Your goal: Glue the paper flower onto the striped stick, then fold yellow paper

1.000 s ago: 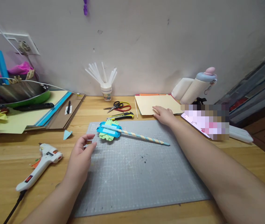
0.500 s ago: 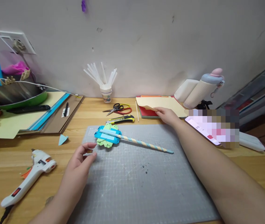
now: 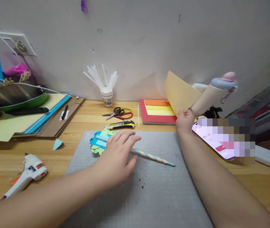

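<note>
Lifted off the paper stack, a pale cream sheet of paper (image 3: 181, 91) is pinched at its lower edge by my right hand (image 3: 184, 122). Red, orange and yellow papers (image 3: 158, 118) lie uncovered to its left. My left hand (image 3: 119, 155) hovers with fingers spread, over a paper flower (image 3: 98, 148) of blue and green folds and its striped blue-and-cream stick (image 3: 152, 155). Part of the flower and stick is hidden behind that hand. Both rest on the grey cutting mat (image 3: 163, 202).
Scissors (image 3: 117, 113), a yellow-black utility knife (image 3: 119, 125) and a cup of white glue sticks (image 3: 106, 96) stand or lie behind the mat. At left are a glue gun (image 3: 32, 169) and a pot (image 3: 9, 95); at right, a phone (image 3: 215, 144) and a bottle (image 3: 211, 95).
My right hand has raised the cream sheet from the stack and moved right with it, baring coloured papers. My left hand has moved right, from beside the flower to over its stick.
</note>
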`<state>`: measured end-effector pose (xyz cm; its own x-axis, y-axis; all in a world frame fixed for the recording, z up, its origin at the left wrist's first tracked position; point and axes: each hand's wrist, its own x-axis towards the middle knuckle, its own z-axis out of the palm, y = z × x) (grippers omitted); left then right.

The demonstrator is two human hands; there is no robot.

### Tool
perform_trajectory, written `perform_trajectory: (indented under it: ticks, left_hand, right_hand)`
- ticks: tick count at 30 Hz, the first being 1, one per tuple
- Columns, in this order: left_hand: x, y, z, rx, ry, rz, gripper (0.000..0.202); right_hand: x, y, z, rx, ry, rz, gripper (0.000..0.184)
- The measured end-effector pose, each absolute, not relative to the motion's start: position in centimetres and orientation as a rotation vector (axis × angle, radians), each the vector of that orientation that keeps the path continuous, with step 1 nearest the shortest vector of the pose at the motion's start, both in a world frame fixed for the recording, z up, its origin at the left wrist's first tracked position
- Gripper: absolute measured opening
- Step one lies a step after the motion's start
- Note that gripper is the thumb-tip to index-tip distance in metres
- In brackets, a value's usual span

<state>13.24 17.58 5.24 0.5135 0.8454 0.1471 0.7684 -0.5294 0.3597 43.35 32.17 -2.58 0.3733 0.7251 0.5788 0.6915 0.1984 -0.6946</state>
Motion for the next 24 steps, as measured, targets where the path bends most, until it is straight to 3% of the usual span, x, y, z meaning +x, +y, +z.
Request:
perform_trajectory:
  ticks: [3,8,17,24]
  left_hand:
    - [16.9,23.3,4.5,2.593,1.406,0.279,0.052]
    - [20.5,31.6,2.5,2.666,1.481,0.201,0.037]
    - [22.1,36.2,2.6,2.921,1.312,-0.042,0.030]
    - [22.9,36.6,1.7,2.974,1.348,-0.065,0.035]
  right_hand:
    - [42.7,31.4,-2.1,-1.512,-1.277,-0.031,0.050]
    - [41.9,30.3,-0.9,-1.513,-1.362,-0.096,0.069]
    - [42.8,32.7,-2.4,-1.562,-1.570,0.052,0.060]
    - [42.9,33.9,-3.1,-1.717,-1.658,0.228,0.043]
